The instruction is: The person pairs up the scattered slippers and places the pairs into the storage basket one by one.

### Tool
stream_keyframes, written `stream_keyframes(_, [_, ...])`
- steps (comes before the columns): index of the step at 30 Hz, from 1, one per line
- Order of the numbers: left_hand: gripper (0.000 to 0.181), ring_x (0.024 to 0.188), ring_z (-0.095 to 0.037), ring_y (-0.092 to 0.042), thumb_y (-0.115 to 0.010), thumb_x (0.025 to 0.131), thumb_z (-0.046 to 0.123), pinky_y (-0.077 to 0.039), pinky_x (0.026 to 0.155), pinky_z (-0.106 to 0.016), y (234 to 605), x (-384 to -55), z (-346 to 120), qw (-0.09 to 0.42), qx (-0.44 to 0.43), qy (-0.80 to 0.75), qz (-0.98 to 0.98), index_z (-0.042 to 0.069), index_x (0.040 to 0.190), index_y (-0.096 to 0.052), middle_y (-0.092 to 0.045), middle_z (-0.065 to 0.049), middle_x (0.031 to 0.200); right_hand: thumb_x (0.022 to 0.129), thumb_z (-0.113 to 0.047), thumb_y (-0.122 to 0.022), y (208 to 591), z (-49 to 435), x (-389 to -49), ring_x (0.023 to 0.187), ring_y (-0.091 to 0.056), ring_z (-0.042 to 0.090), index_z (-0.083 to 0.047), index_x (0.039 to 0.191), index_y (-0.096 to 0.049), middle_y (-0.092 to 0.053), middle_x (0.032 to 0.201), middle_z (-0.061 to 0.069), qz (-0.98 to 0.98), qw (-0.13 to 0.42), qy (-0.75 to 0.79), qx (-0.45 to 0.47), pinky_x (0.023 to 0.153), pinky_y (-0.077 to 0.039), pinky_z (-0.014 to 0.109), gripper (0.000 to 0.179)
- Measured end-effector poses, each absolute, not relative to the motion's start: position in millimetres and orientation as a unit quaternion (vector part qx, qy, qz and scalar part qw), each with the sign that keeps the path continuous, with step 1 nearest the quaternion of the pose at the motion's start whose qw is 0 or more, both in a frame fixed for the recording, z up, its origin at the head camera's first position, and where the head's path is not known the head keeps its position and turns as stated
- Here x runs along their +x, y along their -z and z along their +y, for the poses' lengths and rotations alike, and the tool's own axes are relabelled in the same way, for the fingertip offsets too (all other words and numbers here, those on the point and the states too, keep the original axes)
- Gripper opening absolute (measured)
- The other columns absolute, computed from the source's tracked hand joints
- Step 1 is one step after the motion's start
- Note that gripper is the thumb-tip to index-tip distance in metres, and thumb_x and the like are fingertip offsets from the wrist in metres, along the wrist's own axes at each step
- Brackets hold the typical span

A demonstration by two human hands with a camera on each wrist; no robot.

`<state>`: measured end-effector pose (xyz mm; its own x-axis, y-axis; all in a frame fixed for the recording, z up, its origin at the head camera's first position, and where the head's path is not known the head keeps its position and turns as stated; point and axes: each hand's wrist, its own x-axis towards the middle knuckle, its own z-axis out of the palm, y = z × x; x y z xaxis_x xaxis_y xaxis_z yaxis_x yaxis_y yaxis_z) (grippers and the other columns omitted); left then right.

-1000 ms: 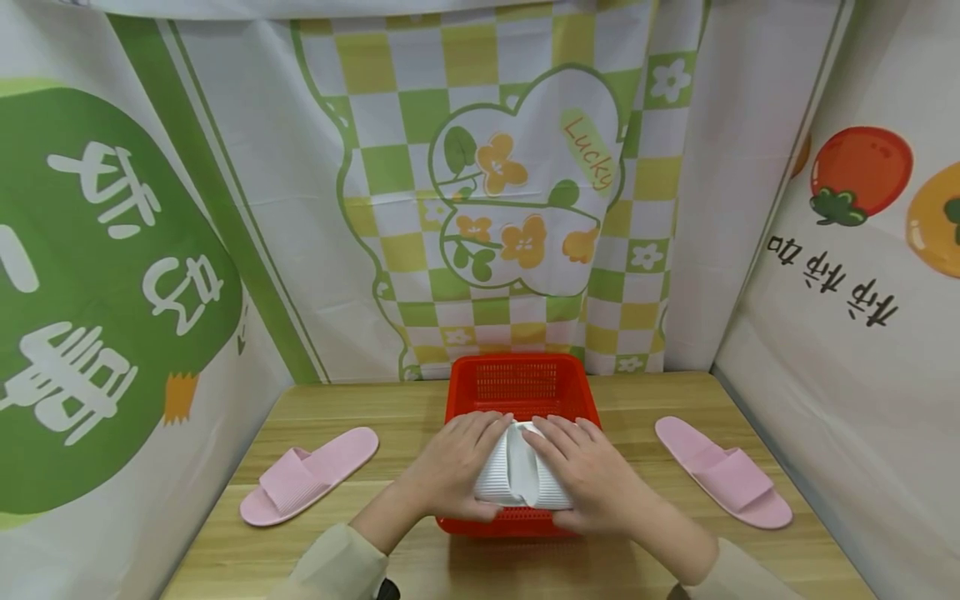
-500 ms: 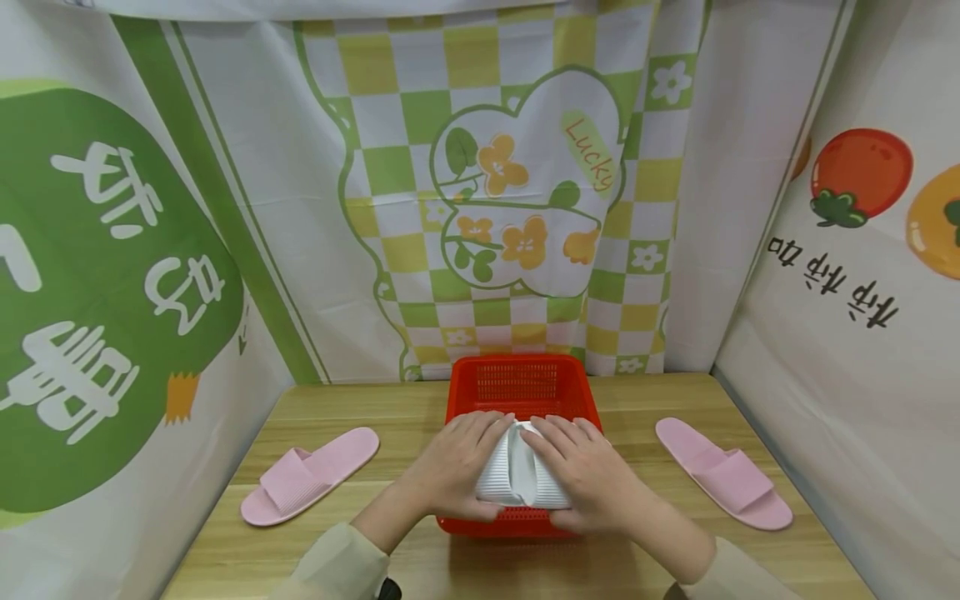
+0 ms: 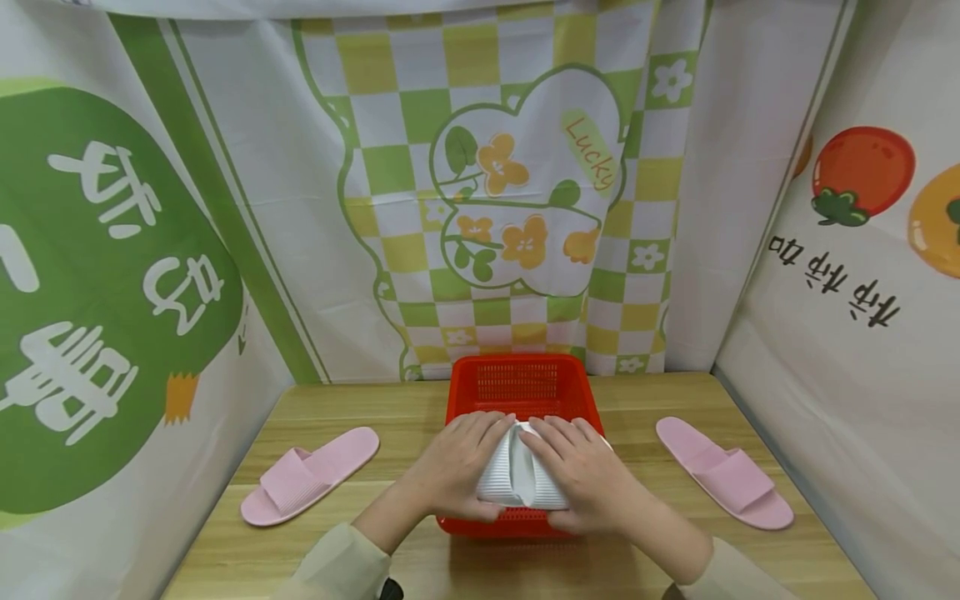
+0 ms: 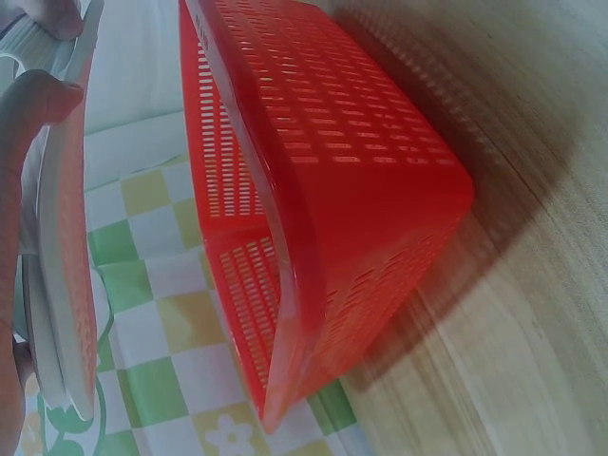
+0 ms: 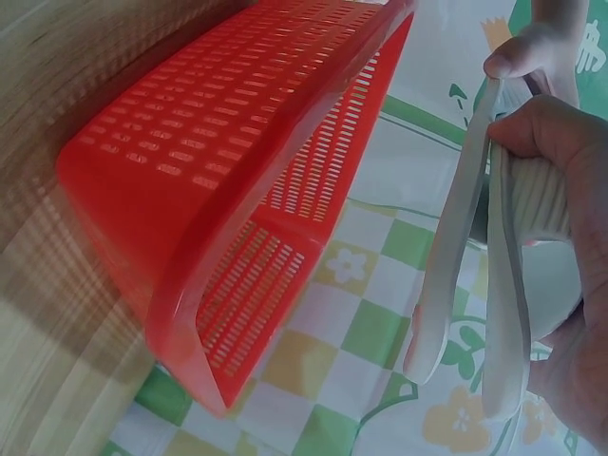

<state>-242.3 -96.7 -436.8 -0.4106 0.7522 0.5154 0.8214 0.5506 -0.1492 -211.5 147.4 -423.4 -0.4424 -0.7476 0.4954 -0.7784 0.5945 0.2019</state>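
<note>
1. white slippers: a pair held together on edge above the basket, apart from its rim.
2. step in hand, as i judge it: steadying the pair over the basket; a next move, if downward, would call for both hands sinking level, clear of the rim.
3. left hand and right hand: each grasps the pair from its own side, fingers bent over, thumb on the near end, spread only about as wide as the slippers.
4. red basket: midway along the desk's far edge.
5. pink slippers: one near the desk's left edge, one near its right.
</note>
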Motion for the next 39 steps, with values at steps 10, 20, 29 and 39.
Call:
stream_keyframes(10, [0.099, 0.116, -0.023, -0.049, -0.071, 0.063, 0.058, -0.043, 0.099, -0.040, 437.4, -241.1, -96.1, 0.265, -0.464, 0.063, -0.843, 0.003, 0.140, -0.042, -0.052, -0.009, 0.129, 0.057, -0.040, -0.082, 425.4, 144.4, -211.5, 0.122, -0.047, 0.035, -0.004, 0.138, -0.045, -0.048, 0.138, 0.015, -0.850, 0.271, -0.025, 0.451, 0.094, -0.042, 0.052, 0.096])
stream_keyframes(20, [0.098, 0.114, -0.023, -0.051, -0.070, 0.063, 0.058, -0.044, 0.098, -0.039, 440.3, -240.1, -95.2, 0.267, -0.460, 0.050, -0.845, 0.003, 0.139, -0.043, -0.052, -0.009, 0.128, 0.057, -0.038, -0.082, 427.2, 142.6, -209.8, 0.122, -0.048, 0.034, -0.004, 0.138, -0.046, -0.049, 0.138, 0.014, -0.851, 0.270, -0.022, 0.450, 0.094, -0.043, 0.054, 0.095])
stream_keyframes(29, [0.100, 0.116, -0.023, -0.050, -0.071, 0.065, 0.060, -0.044, 0.098, -0.040, 440.8, -237.4, -95.3, 0.259, -0.453, 0.042, -0.852, 0.004, 0.142, -0.040, -0.052, -0.009, 0.131, 0.058, -0.040, -0.081, 428.7, 142.0, -209.1, 0.123, -0.047, 0.034, -0.004, 0.138, -0.044, -0.048, 0.138, 0.014, -0.856, 0.264, -0.020, 0.444, 0.096, -0.041, 0.051, 0.096])
stream_keyframes(39, [0.099, 0.118, -0.022, -0.048, -0.070, 0.065, 0.059, -0.042, 0.101, -0.039, 441.0, -237.7, -96.6, 0.242, -0.455, 0.049, -0.855, 0.006, 0.143, -0.040, -0.050, -0.007, 0.134, 0.064, -0.042, -0.080, 426.4, 146.5, -207.1, 0.129, -0.043, 0.033, -0.006, 0.144, -0.039, -0.042, 0.145, 0.014, -0.865, 0.231, -0.017, 0.445, 0.098, -0.042, 0.053, 0.097])
